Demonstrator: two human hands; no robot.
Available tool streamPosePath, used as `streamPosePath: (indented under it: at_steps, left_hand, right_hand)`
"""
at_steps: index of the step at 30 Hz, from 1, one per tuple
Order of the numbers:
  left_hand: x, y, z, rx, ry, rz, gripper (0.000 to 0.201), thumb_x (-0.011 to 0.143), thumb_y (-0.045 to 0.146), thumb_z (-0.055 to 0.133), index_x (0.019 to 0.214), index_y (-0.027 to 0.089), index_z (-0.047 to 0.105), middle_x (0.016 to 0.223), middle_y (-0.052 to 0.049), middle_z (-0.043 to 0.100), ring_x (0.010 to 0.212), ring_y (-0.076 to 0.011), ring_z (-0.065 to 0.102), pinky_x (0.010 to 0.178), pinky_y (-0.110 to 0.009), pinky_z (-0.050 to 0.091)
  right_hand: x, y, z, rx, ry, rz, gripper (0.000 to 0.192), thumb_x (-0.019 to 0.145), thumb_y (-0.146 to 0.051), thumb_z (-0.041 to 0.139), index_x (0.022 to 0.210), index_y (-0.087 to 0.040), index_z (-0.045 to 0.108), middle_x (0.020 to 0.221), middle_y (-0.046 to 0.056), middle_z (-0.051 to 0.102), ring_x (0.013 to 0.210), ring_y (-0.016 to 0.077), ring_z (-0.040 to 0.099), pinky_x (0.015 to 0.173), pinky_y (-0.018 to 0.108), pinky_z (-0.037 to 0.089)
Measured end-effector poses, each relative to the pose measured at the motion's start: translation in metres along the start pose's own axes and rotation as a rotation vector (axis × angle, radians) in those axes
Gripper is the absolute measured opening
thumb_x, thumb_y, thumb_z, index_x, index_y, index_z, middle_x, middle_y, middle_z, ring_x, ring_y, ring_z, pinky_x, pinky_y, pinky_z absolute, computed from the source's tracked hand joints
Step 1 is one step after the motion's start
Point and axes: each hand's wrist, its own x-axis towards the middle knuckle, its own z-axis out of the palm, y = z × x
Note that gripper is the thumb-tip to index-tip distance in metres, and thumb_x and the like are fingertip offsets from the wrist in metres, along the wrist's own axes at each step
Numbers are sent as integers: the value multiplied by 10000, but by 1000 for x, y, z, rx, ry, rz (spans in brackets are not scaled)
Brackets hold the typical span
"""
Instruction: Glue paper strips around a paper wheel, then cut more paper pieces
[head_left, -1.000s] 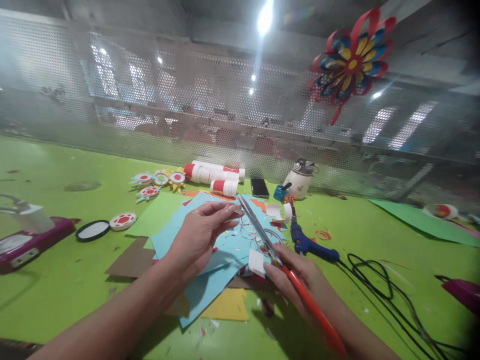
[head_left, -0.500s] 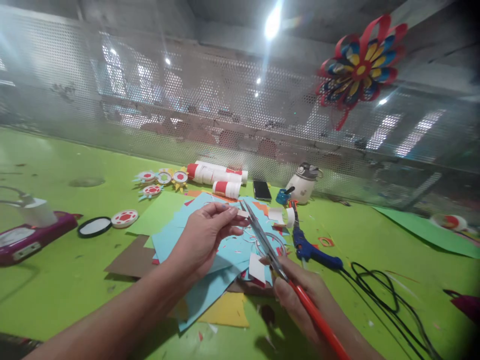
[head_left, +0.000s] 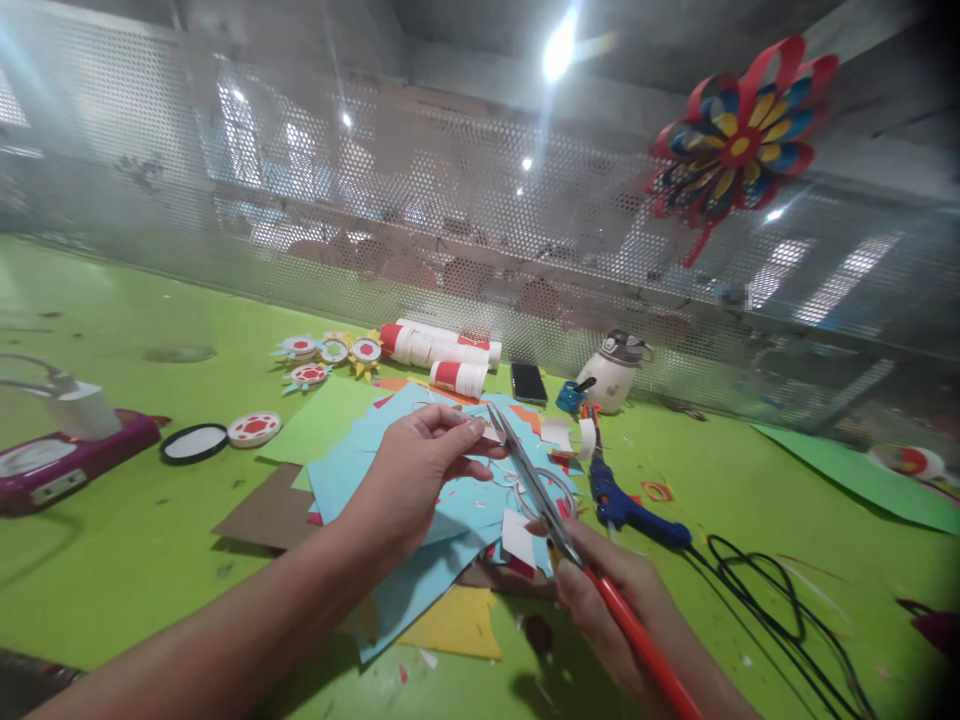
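Observation:
My left hand [head_left: 424,470] pinches a small pale piece of paper [head_left: 491,432] between thumb and fingers. In my right hand [head_left: 607,585] is a pair of scissors [head_left: 536,490] with red handles, its long metal blades pointing up and away. The blade tips lie right beside the paper piece; whether they touch it I cannot tell. Below both hands spreads a pile of light blue paper sheets [head_left: 352,465] strewn with small scraps. A white paper piece [head_left: 517,537] lies near the blades, and a yellow sheet [head_left: 454,622] sticks out at the front.
To the right lies a blue glue gun [head_left: 637,517] with a looping black cable [head_left: 787,610]. Paper cups [head_left: 459,378], a phone [head_left: 529,382] and a white bottle [head_left: 609,372] stand or lie behind the pile. A purple power strip [head_left: 82,465] sits at left.
The whole view has shifted slightly, so things appear a little further right. Both hands keep nearly the same pose, with the paper piece and scissors still held.

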Motion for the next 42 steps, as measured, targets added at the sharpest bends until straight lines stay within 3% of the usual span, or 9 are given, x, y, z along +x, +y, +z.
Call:
streamPosePath:
  at_steps: [13,19,23,31,37,42]
  left_hand:
    - [-1,0,2,5,20,-2,186,684,207,745,666,130,577,733,-106,718,699,-190,686,572,-267,514]
    - [0,0,2,-8,25,-11,180,682,189,747,669,131,577,708,-96,713,677,-189,686,577,-273,517]
    - [2,-1,1,5,26,-10,163,703,180,725,666,125,577,708,-101,713,670,-180,684,569,-258,516]
    - [0,-2,0,16,10,0,159,703,188,729,676,123,586,721,-93,711,697,-183,685,592,-266,531]
    - [2,-2,1,8,12,-6,168,697,186,732,674,123,578,711,-89,707,681,-179,682,587,-262,527]
    - [1,0,2,13,26,-35,174,699,186,732,674,130,570,673,-83,698,665,-174,681,572,-246,509]
  right_hand:
    - [-1,2,1,-78,34,19,484,889,-565,446,1090,-176,651,612,-9,519,509,133,426,481,243,351]
    - [-1,-2,1,-3,4,37,503,897,-592,425,1071,-185,665,679,18,612,529,133,517,494,231,431]
    - [-1,-1,0,-14,3,25,528,892,-607,422,1083,-175,657,629,-3,550,515,129,489,482,230,417]
    - [0,-2,-3,-29,-16,0,397,910,-495,463,1049,-189,673,604,-11,519,509,126,419,492,238,378]
    - [0,-3,-1,29,-14,32,457,896,-555,458,1051,-188,682,678,17,604,500,118,449,475,228,392]
    - [0,-4,-1,46,-1,77,489,875,-585,472,977,-165,701,580,-10,512,475,119,416,434,225,339]
